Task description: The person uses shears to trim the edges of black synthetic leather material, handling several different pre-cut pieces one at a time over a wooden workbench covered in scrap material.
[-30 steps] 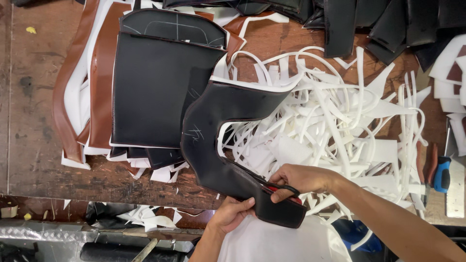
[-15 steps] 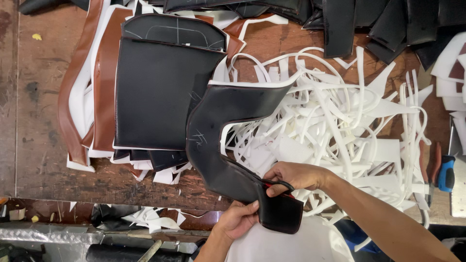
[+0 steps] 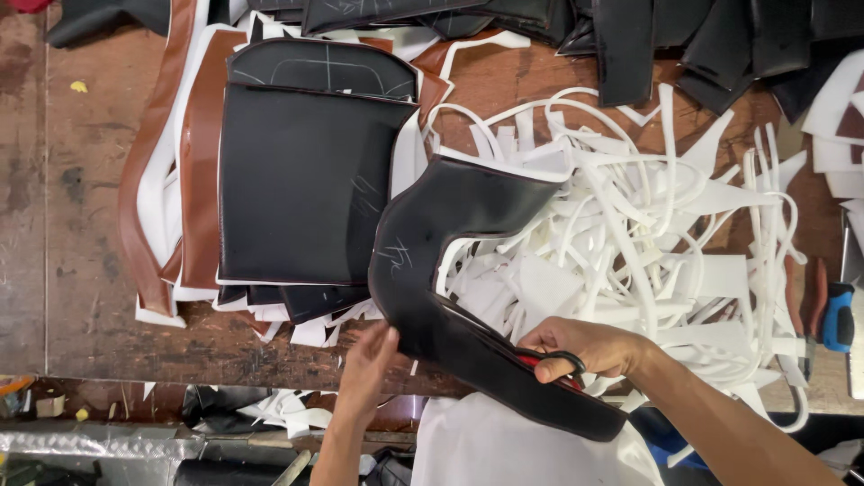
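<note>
Bare table point(image 3: 54, 225) lies open at left; white foam scraps point(image 3: 648, 225) crowd the right

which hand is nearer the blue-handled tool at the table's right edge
Right. The right hand, holding scissors on the curved black leather piece, lies left of the blue-handled tool; the left hand is farther left still.

Black curved leather piece point(image 3: 432, 261) w/ white chalk marks (red-lined scissors point(image 3: 553, 367)), white foam trimmings point(image 3: 630, 225), brown strips point(image 3: 148, 180).
</note>
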